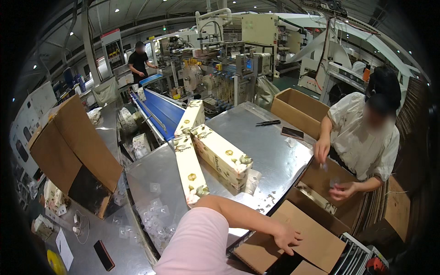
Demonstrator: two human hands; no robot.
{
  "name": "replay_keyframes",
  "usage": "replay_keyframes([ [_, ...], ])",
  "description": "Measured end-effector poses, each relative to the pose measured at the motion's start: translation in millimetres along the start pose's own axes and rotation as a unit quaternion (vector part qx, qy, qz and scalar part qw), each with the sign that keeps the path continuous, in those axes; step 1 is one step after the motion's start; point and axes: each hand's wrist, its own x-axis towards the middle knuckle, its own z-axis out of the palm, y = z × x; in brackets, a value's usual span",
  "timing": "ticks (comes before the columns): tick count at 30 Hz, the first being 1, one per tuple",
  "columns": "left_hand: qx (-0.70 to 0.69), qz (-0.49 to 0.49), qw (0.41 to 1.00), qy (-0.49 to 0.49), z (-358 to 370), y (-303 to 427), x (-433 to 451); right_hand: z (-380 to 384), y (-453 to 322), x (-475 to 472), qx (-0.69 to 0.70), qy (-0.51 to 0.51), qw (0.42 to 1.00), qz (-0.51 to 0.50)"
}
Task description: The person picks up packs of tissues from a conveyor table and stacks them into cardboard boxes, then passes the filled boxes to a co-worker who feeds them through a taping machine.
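My left hand (288, 238) lies palm down with spread fingers on a cardboard flap (311, 228) of a carton at the table's near right edge. My forearm and pink sleeve cross in front of the metal table (237, 117). A dark gap shows between the carton's flaps, and its contents are hidden. Beyond my arm lie long floral-printed packs, one (190, 168) partly covered by my elbow and another (223, 156) beside it. A third pack (190, 117) sits by the end of the blue conveyor (160, 110). My right hand is out of view.
A co-worker (364, 137) at right holds small clear pieces over an open carton (343, 220). Clear stickers (156, 213) lie near the table's left edge. A phone (292, 133) and a black pen-like tool (268, 122) lie farther back. Rollers (354, 256) stand lower right.
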Motion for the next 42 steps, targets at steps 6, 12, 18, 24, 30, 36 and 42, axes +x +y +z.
replay_keyframes([
  [6,-0.197,-0.115,0.970,0.081,-54.0,-12.5,38.8,34.9,103.3,107.4,-0.322,0.135,0.930,0.114],
  [12,-0.234,-0.362,0.793,0.431,74.3,-12.6,26.5,2.9,278.6,40.3,-0.151,0.228,0.961,0.044],
  [18,-0.639,-0.461,0.546,0.284,311.1,-44.8,93.6,9.3,338.5,-26.4,0.148,0.275,0.896,0.315],
  [24,-0.596,0.019,0.741,0.308,10.7,123.5,62.4,49.6,349.1,-18.6,0.446,0.162,0.800,0.368],
  [30,-0.317,-0.131,0.902,0.263,2.8,148.6,75.6,57.1,305.0,45.1,0.606,0.103,0.738,0.277],
  [36,0.102,-0.574,0.624,0.520,-40.4,-0.7,-162.9,-13.1,132.1,118.8,0.183,0.397,0.899,0.020],
  [42,-0.111,-0.752,0.474,0.445,21.5,-61.8,-322.4,30.7,-94.1,316.5,0.055,0.102,0.957,-0.267],
])
